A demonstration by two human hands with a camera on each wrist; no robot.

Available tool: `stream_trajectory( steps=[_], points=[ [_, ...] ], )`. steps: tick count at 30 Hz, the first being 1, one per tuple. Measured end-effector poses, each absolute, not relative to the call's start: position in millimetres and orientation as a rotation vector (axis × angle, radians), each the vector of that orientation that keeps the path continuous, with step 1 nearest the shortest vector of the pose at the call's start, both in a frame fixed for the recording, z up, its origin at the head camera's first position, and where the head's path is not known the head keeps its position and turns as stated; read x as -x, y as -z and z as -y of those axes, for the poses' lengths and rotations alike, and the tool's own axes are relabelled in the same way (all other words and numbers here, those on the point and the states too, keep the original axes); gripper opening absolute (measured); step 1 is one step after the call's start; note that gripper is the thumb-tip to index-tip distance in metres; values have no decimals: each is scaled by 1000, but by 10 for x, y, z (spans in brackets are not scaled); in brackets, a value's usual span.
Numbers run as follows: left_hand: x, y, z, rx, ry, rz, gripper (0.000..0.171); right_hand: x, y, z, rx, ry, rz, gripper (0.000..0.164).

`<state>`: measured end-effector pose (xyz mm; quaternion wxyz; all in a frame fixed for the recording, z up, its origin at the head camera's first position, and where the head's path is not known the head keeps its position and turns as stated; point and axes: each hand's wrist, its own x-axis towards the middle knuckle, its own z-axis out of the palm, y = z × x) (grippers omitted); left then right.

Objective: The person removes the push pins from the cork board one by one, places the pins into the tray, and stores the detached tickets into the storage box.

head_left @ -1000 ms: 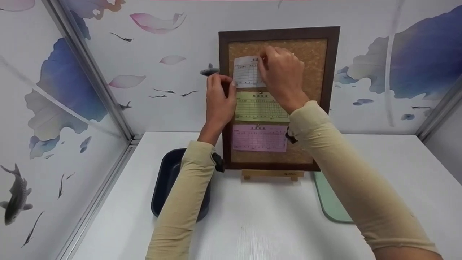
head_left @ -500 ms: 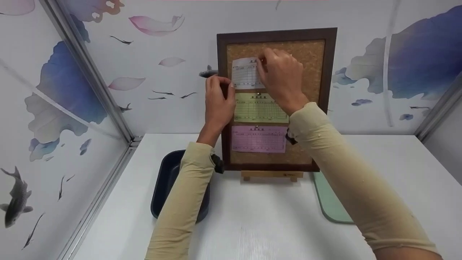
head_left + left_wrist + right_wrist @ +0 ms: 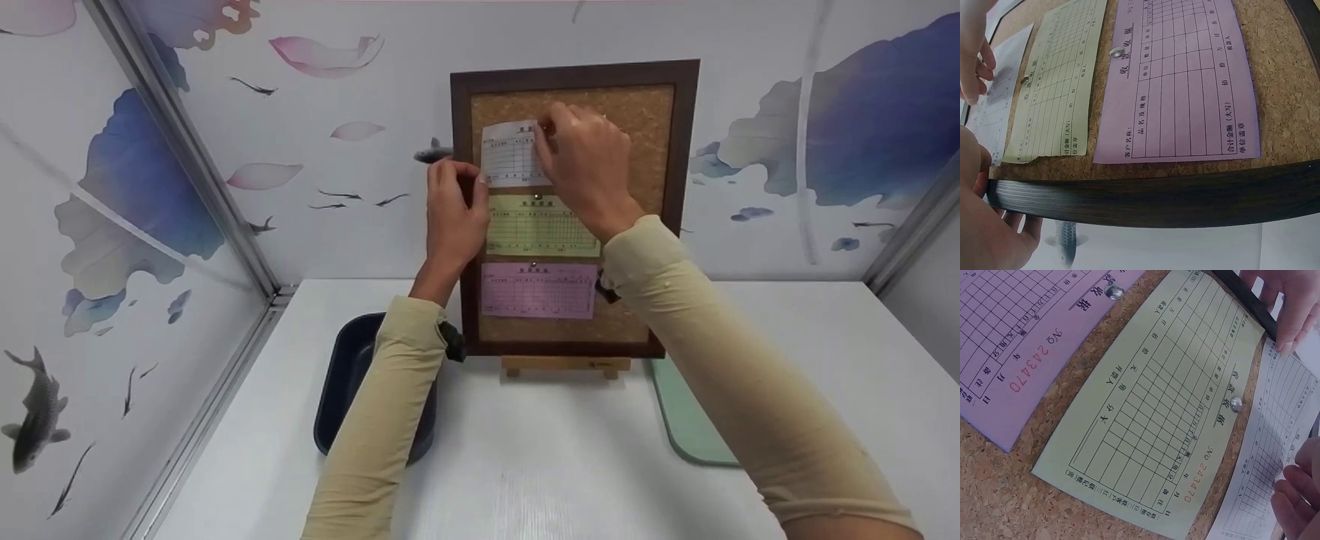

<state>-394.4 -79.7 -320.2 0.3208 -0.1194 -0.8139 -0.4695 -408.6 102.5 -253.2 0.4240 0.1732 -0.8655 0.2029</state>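
Observation:
A cork board (image 3: 645, 127) in a dark wooden frame leans upright. Three receipt slips run down it: white (image 3: 504, 159) on top, yellow-green (image 3: 540, 232) below, pink (image 3: 536, 292) lowest. Silver thumbtacks (image 3: 1235, 404) hold the lower two at their top middles. My left hand (image 3: 456, 214) grips the frame's left edge, thumb in front beside the white slip's lower left corner, fingers behind in the left wrist view. With curled fingers my right hand (image 3: 589, 161) pinches the white slip's top edge near its middle. Its fingertips hide whether a tack is there.
A small wooden easel (image 3: 566, 363) supports the board on the white table (image 3: 540, 450). Left of it lies a dark blue tray (image 3: 349, 375), partly under my left forearm. A pale green board or tray (image 3: 694, 427) lies at right. Patterned wall panels (image 3: 337, 225) stand behind.
Both hands keep their places on the board and the white slip. The head view has shifted slightly; nothing else has visibly moved.

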Motion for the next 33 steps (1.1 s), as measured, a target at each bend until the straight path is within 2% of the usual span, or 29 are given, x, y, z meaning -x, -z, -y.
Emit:
stream_trajectory(
  steps=[33],
  points=[
    [3832,3121,826,232,1216,2025,15,4006,2596,-1228,-453,-543,2148,27]
  ],
)
